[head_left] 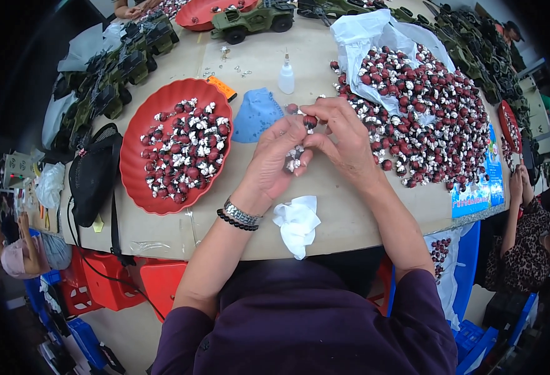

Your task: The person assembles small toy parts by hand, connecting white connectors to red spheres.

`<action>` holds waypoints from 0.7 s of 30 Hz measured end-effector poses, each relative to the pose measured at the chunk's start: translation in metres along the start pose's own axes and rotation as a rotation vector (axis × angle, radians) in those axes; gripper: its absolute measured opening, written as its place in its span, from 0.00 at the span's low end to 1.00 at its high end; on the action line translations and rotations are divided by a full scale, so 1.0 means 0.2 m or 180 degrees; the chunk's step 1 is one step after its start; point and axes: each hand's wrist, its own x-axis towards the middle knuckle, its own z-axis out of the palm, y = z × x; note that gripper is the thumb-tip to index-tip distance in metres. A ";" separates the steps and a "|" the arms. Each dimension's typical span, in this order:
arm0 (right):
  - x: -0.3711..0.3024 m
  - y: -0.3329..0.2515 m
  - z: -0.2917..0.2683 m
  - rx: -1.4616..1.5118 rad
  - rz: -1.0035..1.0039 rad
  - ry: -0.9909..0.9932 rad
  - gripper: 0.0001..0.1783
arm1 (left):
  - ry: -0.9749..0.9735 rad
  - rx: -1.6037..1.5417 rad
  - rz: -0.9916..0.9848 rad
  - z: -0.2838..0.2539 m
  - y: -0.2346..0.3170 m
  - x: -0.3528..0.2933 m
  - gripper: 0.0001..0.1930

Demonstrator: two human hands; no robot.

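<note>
1. Head view, hands: the left hand (pixel 273 155) is curled around a few small white-and-red pieces (pixel 295 157). The right hand (pixel 345 139) is bent in with its fingertips at a dark red ball (pixel 310 121); whether it grips the ball cannot be told.
2. Head view, ball: it sits between the two hands, above the table (pixel 350 215), near the blue cloth (pixel 256 119).
3. Head view, supply: a loose pile of balls (pixel 418 119) lies to the right; the red tray (pixel 132 140) at left holds more.
4. Step, as judged: handling one ball at the fingertips, by the look of it; the exact operation is too small to confirm.
5. Next move, as judged: calls for a light, steady fingertip hold, without spilling the other pieces.
</note>
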 end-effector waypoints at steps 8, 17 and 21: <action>0.00 -0.01 0.00 0.0034 0.0002 -0.0073 0.28 | -0.0152 -0.0303 -0.0184 0.01 0.01 0.01 0.16; -0.01 0.00 -0.01 0.0144 -0.0223 -0.0054 0.23 | -0.0403 -0.0465 -0.0385 0.00 0.00 0.00 0.19; 0.01 -0.03 -0.03 0.0152 -0.0233 -0.0039 0.24 | -0.0437 -0.0501 -0.0391 0.00 0.00 0.00 0.17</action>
